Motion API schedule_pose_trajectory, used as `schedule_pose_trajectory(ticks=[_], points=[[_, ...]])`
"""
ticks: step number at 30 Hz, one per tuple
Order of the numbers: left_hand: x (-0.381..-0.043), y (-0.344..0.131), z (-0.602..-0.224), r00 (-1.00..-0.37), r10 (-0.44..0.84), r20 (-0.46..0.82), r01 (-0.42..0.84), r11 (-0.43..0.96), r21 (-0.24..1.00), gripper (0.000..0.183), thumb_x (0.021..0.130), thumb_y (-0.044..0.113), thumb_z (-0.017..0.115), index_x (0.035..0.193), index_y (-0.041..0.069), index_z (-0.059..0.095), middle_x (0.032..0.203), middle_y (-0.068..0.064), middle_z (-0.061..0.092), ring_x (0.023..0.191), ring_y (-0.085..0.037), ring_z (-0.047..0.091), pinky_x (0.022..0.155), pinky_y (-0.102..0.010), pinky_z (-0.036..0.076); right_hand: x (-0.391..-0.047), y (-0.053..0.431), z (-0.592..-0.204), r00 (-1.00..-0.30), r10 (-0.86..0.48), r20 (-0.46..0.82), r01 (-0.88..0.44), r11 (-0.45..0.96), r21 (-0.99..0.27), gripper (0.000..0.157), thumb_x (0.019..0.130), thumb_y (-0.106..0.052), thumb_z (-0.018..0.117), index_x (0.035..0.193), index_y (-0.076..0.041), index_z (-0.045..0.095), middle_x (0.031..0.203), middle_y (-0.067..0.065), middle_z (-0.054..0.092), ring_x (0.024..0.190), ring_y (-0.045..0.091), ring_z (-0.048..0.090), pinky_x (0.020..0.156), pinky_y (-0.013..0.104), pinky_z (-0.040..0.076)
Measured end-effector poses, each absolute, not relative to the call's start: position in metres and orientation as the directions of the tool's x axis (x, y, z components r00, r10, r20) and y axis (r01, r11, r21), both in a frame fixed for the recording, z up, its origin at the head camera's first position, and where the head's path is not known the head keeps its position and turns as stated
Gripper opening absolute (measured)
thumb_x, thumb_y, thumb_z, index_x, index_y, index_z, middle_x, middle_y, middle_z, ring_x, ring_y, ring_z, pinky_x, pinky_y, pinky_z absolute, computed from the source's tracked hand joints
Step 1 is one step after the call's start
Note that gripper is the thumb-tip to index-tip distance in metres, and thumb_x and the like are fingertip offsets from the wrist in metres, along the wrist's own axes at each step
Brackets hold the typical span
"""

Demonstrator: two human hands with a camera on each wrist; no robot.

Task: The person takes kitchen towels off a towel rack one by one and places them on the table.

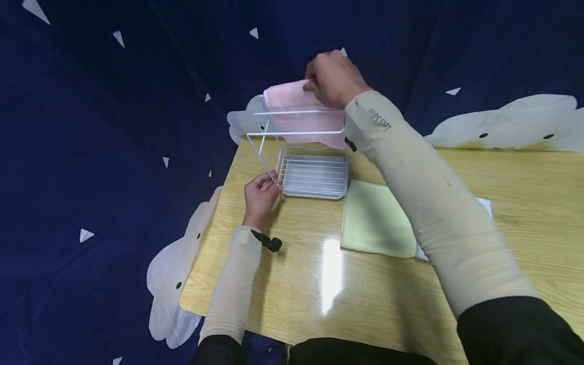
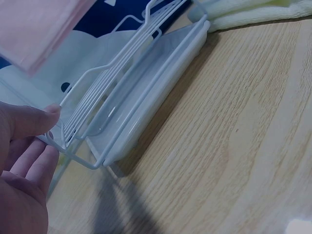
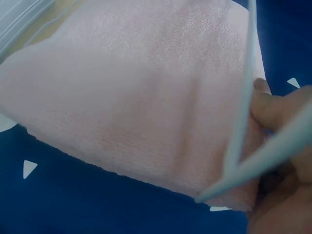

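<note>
A white wire rack (image 1: 296, 133) stands at the table's back left, with a white drip tray (image 1: 315, 196) under its lower shelf. My left hand (image 1: 261, 196) pinches the rack's lower left corner; in the left wrist view the thumb (image 2: 51, 115) and fingers close round the wire. Up at the rack's top, my right hand (image 1: 335, 78) grips the upper edge of a folded pink towel (image 1: 285, 95). The towel hangs behind the front top bars, its lower end above the shelf. In the right wrist view, white bars (image 3: 241, 122) cross in front of the towel (image 3: 122, 107).
A folded pale yellow towel (image 1: 376, 218) lies right of the rack, and white cloth (image 1: 485, 205) shows from under my right forearm. Behind the wooden table (image 1: 296, 284) hangs a dark blue curtain (image 1: 137, 101) with white triangles. Cloud-shaped panels (image 1: 511, 121) line the back and left edges.
</note>
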State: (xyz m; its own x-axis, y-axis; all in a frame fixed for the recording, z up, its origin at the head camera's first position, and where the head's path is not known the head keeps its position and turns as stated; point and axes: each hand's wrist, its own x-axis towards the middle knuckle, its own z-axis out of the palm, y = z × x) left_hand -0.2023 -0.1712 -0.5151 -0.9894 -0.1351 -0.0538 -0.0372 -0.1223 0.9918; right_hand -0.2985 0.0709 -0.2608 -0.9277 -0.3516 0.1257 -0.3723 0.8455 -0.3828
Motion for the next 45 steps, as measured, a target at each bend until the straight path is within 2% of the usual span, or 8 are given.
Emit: schedule_pose_trajectory(ticks=[3,8,14,19,29,35,40,45], points=[[-0.202,-0.171,-0.515,-0.989,-0.135,-0.053,-0.036,-0.125,0.991,0.043,0.078,-0.026,0.065,0.121,-0.020,0.058,0.131,-0.030,0.059,0.120,-0.043,0.059,0.092,-0.031,0.059,-0.298,0.071,-0.258,-0.924,-0.350,0.152,-0.381,0.834,-0.398,0.029,0.103,-0.023,0.059,0.118,-0.003,0.073,0.115,0.013,0.071,0.101,0.026,0.062,0.093,0.041,0.051],[-0.202,-0.171,-0.514,-0.989,-0.137,-0.053,-0.036,-0.125,0.991,0.041,0.078,-0.027,0.065,0.118,-0.016,0.062,0.131,-0.031,0.059,0.121,-0.045,0.058,0.092,-0.033,0.059,-0.296,0.071,-0.250,-0.919,-0.345,0.192,-0.394,0.826,-0.404,0.031,0.104,-0.025,0.057,0.118,-0.003,0.073,0.114,0.012,0.071,0.098,0.025,0.061,0.088,0.039,0.052],[-0.204,-0.172,-0.515,-0.989,-0.135,-0.055,-0.040,-0.112,0.993,0.043,0.078,-0.026,0.065,0.120,-0.019,0.059,0.130,-0.029,0.060,0.120,-0.042,0.060,0.092,-0.031,0.059,-0.294,0.068,-0.240,-0.905,-0.350,0.241,-0.421,0.818,-0.391,0.030,0.104,-0.025,0.058,0.116,-0.003,0.073,0.111,0.011,0.072,0.096,0.024,0.061,0.086,0.038,0.051],[-0.204,-0.175,-0.514,-0.990,-0.122,-0.069,-0.055,-0.117,0.992,0.047,0.079,-0.025,0.067,0.124,-0.022,0.054,0.133,-0.030,0.058,0.122,-0.041,0.059,0.094,-0.031,0.057,-0.291,0.067,-0.233,-0.910,-0.342,0.234,-0.411,0.821,-0.397,0.031,0.105,-0.025,0.056,0.120,-0.004,0.072,0.114,0.011,0.071,0.097,0.023,0.060,0.085,0.036,0.052],[-0.201,-0.178,-0.503,-0.993,-0.080,-0.085,-0.074,-0.130,0.989,0.043,0.080,-0.027,0.064,0.122,-0.017,0.060,0.135,-0.034,0.054,0.125,-0.048,0.053,0.104,-0.050,0.049,-0.287,0.068,-0.221,-0.928,-0.292,0.230,-0.365,0.832,-0.417,0.035,0.107,-0.028,0.050,0.126,-0.007,0.070,0.120,0.010,0.068,0.100,0.021,0.057,0.082,0.032,0.051],[-0.204,-0.180,-0.512,-0.993,-0.098,-0.058,-0.048,-0.107,0.993,0.043,0.082,-0.024,0.066,0.123,-0.017,0.060,0.135,-0.033,0.055,0.125,-0.044,0.055,0.104,-0.046,0.050,-0.280,0.067,-0.209,-0.916,-0.300,0.268,-0.390,0.826,-0.407,0.036,0.107,-0.027,0.048,0.128,-0.007,0.068,0.124,0.010,0.066,0.102,0.021,0.057,0.087,0.030,0.053],[-0.205,-0.180,-0.516,-0.993,-0.117,-0.018,-0.009,-0.076,0.997,0.044,0.081,-0.024,0.067,0.123,-0.020,0.058,0.132,-0.032,0.058,0.121,-0.041,0.060,0.099,-0.041,0.054,-0.276,0.067,-0.197,-0.909,-0.299,0.292,-0.400,0.826,-0.398,0.037,0.108,-0.026,0.046,0.131,-0.007,0.067,0.128,0.011,0.064,0.108,0.023,0.055,0.095,0.030,0.054],[-0.205,-0.179,-0.518,-0.992,-0.126,-0.014,-0.005,-0.075,0.997,0.044,0.079,-0.024,0.067,0.122,-0.021,0.058,0.131,-0.031,0.059,0.119,-0.041,0.061,0.095,-0.035,0.057,-0.273,0.069,-0.190,-0.892,-0.310,0.329,-0.425,0.822,-0.379,0.037,0.108,-0.026,0.046,0.128,-0.004,0.068,0.126,0.012,0.063,0.108,0.023,0.053,0.090,0.030,0.053]])
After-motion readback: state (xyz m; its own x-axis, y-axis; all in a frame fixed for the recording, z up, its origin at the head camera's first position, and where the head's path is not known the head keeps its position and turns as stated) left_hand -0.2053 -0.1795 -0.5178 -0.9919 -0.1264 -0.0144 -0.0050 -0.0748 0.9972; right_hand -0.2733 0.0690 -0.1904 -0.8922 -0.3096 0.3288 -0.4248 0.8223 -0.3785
